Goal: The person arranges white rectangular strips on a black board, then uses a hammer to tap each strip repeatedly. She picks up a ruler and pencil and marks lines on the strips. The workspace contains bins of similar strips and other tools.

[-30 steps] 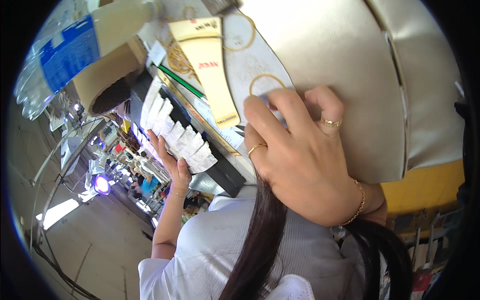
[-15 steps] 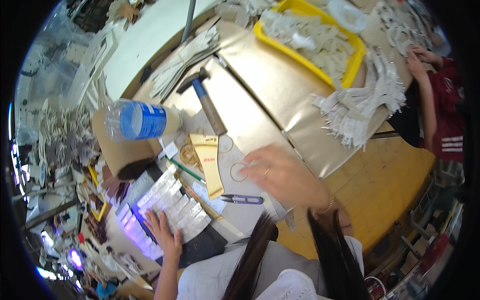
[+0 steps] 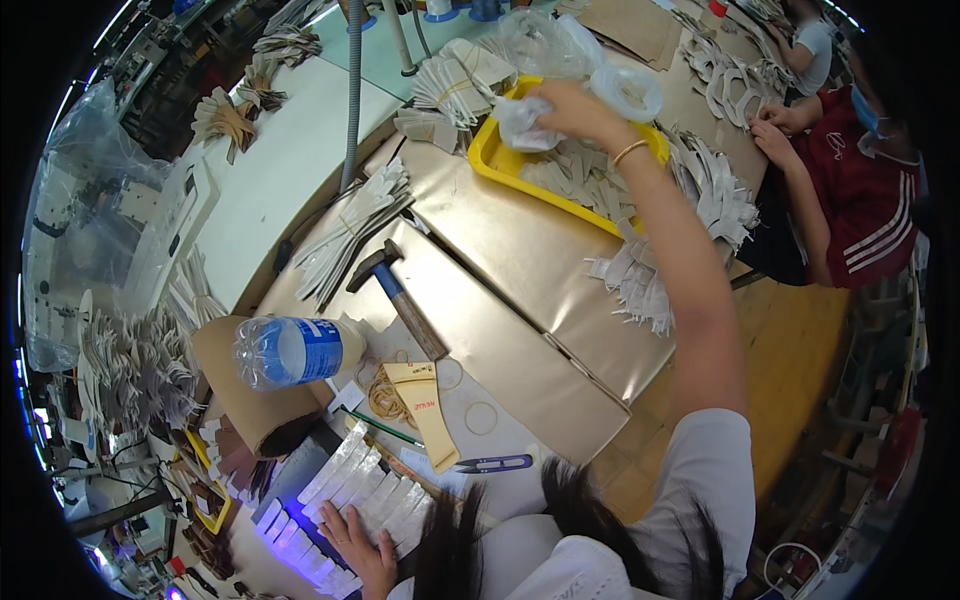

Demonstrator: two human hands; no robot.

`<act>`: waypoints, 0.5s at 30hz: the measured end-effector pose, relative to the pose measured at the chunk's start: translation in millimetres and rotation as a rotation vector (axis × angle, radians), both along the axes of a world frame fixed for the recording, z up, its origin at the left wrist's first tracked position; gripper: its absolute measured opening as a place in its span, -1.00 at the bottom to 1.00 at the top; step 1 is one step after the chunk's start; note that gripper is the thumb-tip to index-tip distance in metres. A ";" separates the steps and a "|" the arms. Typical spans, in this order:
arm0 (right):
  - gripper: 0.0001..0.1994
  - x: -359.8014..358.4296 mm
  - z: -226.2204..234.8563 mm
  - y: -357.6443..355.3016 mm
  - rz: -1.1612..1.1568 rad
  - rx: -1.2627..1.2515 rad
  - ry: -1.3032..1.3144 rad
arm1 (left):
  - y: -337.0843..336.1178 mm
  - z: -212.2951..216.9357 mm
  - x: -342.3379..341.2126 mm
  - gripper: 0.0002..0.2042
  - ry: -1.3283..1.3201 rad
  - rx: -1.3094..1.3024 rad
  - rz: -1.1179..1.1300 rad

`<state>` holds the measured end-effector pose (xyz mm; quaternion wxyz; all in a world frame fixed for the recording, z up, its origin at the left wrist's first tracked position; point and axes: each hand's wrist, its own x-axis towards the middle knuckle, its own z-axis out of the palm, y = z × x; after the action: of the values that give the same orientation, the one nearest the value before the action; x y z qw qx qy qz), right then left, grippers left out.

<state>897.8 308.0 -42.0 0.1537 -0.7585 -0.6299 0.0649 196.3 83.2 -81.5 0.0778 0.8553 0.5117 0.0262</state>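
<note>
While reaching far, the right hand (image 3: pixel 560 105) is pinching a white bag (image 3: pixel 522 122) over the yellow tray (image 3: pixel 487 158) | left hand (image 3: pixel 352 545) is lying flat and open on white strips (image 3: pixel 350 490) | best to lift slowly, keeping paper pieces (image 3: pixel 575 175) in the tray.

We're in a busy workshop. Stacks of cut pieces (image 3: pixel 350 225) crowd the gold-covered bench (image 3: pixel 520 270), a hammer (image 3: pixel 400 295) lying near (co-worker (image 3: pixel 850 200) far right).

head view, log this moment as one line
right hand: reaching into yellow tray, fingers on clear plastic bag | left hand: flat on white strips | hammer: untouched
</note>
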 end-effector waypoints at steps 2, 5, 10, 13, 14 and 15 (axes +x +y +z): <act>-0.55 14.1 20.8 -3.0 0.007 0.017 0.091 | -4.2 0.9 -2.0 -0.34 0.006 0.007 0.019; -0.52 25.6 35.6 -5.1 0.043 0.044 0.092 | -7.4 13.1 7.2 -0.34 -0.007 0.010 0.026; -0.44 21.0 31.9 -12.2 -0.010 -0.024 0.149 | -0.9 22.0 21.4 -0.33 -0.013 -0.003 0.020; -0.40 -8.0 4.8 -20.8 0.070 -0.017 -0.071 | 0.1 20.5 20.1 -0.33 -0.018 0.007 0.011; -0.42 -11.2 5.9 -32.1 0.036 0.053 -0.077 | 0.4 13.9 13.1 -0.34 -0.002 0.032 0.000; -0.43 -9.1 12.5 -50.6 -0.020 0.119 -0.090 | 7.3 0.4 0.1 -0.34 0.008 0.056 -0.032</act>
<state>888.8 257.4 -29.5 0.1709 -0.7564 -0.6313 -0.0082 196.4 90.4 -81.1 0.0525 0.8652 0.4974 0.0359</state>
